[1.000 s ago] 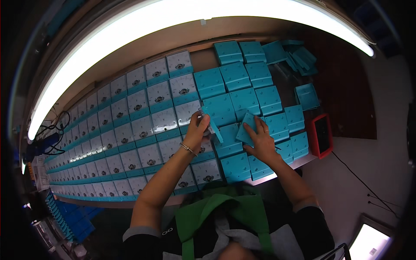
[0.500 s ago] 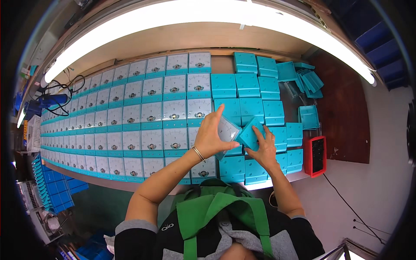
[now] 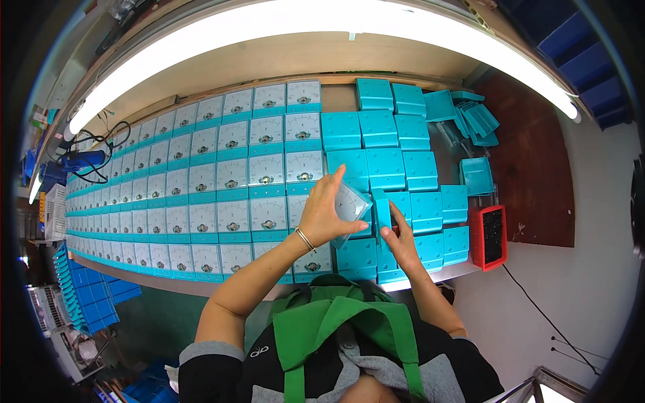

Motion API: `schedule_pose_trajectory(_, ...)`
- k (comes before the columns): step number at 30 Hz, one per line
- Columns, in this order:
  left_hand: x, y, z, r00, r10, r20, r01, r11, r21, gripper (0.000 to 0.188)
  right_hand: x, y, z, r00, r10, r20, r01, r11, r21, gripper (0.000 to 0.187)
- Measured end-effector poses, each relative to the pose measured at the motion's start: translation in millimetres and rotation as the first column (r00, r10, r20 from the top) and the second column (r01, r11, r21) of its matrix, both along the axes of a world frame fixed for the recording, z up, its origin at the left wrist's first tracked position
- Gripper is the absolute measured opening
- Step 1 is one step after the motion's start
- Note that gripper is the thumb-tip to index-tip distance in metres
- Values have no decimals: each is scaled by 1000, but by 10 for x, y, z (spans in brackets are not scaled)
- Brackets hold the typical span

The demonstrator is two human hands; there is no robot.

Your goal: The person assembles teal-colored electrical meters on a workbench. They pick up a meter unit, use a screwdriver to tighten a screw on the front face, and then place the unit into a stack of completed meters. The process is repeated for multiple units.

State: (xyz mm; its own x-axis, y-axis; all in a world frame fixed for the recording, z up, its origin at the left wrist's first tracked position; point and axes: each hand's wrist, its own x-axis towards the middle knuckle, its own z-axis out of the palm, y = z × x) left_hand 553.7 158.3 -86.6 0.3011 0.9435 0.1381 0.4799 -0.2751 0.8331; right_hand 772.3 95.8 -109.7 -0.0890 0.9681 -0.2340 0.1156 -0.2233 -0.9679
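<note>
My left hand (image 3: 325, 212) grips a panel meter front (image 3: 352, 203) with a clear cover and pale dial, tilted, thumb and fingers around its sides. Close beside it on the right, my right hand (image 3: 400, 240) holds a turquoise plastic housing (image 3: 382, 213) turned on edge, so its narrow side shows. The two parts are near each other; whether they touch I cannot tell. Beneath and around both hands lie rows of turquoise housings (image 3: 385, 168). To the left stand rows of meters with pale dials and turquoise bases (image 3: 267, 171).
A red bin (image 3: 478, 236) with small black parts sits at the right table edge. Loose turquoise housings (image 3: 480, 121) are heaped at the back right. A blue tool (image 3: 84, 159) with a black cord lies at the far left. A bright tube lamp (image 3: 322, 19) spans above.
My right hand has turned the turquoise housing from showing its broad face to standing on edge. The left hand keeps the meter front nearly in place. The whole view has shifted slightly.
</note>
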Motion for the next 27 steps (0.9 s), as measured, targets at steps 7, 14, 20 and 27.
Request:
schedule_pose_trajectory(7,-89,-76,-182,384,515,766,508,575,-641,104,-63,-29,89,912,-148,-382,55,968,-244,76)
schedule_pose_trajectory(14,-34,-224,-74,533,388,752,392,674,-626,114,-178,-78,127,903,-109,-416,-27,951,-309,78)
schedule_pose_trajectory(20,-56,-246,-127,659,299,690,341,699,-628,116,-260,-89,177,896,-97,-433,-36,957,-288,80)
schedule_pose_trajectory(27,-37,-234,-26,648,305,698,368,678,-637,115,-257,-98,248,924,-25,-382,-98,949,-300,80)
